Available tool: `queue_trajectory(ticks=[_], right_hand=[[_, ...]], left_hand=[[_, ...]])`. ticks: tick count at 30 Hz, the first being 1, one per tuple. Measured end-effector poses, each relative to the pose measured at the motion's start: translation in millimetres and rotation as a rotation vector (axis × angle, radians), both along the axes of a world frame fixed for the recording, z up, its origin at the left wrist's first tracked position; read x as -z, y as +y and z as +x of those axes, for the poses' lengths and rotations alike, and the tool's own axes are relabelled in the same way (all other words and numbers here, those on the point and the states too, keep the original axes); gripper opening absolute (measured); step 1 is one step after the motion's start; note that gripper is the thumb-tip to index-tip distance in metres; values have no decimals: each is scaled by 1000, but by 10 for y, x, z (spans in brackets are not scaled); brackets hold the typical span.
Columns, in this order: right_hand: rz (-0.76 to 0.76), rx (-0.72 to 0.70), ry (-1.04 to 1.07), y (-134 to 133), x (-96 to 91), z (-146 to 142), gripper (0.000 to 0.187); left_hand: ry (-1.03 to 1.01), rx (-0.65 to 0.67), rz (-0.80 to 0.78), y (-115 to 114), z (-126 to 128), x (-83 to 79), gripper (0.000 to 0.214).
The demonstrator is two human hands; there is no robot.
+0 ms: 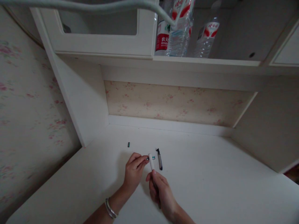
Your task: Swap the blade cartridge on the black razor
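My right hand (pixel 161 189) is wrapped around a slim stick-like object with a white upper part (pixel 151 161) and a dark lower end; its exact kind does not show. The fingertips of my left hand (pixel 135 169) pinch a small dark piece (pixel 147 159) against the left side of the white part. On the other side of the white part shows a small teal-and-dark piece (pixel 153 157); whether both are one thing, I cannot tell. Just to the right lies a narrow black-and-white strip-like part (pixel 159 159). Beyond my left hand rests another small dark-and-green piece (pixel 128 144).
The white desk (pixel 210 174) runs back to a low ledge and side panels. Overhead is a cabinet (pixel 105 45), with several plastic bottles (pixel 178 40) on its open shelf. A pale curved tube (pixel 93 7) crosses the top. Floral wallpaper (pixel 30 102) covers the left wall.
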State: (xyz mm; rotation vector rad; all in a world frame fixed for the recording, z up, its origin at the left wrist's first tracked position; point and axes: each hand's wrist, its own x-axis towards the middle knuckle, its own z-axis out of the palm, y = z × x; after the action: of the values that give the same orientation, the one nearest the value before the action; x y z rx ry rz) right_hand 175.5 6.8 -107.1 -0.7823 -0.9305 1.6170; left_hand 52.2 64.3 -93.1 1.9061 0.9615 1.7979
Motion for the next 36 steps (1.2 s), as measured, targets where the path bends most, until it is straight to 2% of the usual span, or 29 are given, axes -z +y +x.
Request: queue_trajectory(ticks=[3, 8, 14, 20, 26, 31, 36], right_hand=[[2, -40, 7, 0, -2, -13, 58], [-14, 66, 8, 30, 4, 29, 59], [21, -44, -21, -6, -10, 3, 59], [17, 64, -32, 19, -23, 37, 59], [60, -59, -86, -14, -47, 3, 61], [24, 66, -76, 16, -39, 39, 61], [23, -25, -42, 16, 7, 10, 60]], left_hand=[[1, -12, -15, 6, -3, -4, 12], [22, -8, -4, 23, -15, 25, 12], [7, -13, -6, 27, -10, 28, 11], [17, -14, -1, 21, -12, 10, 13], [8, -20, -2, 19, -12, 1, 14], [23, -26, 14, 7, -12, -15, 12], [3, -13, -5, 19, -10, -4, 11]])
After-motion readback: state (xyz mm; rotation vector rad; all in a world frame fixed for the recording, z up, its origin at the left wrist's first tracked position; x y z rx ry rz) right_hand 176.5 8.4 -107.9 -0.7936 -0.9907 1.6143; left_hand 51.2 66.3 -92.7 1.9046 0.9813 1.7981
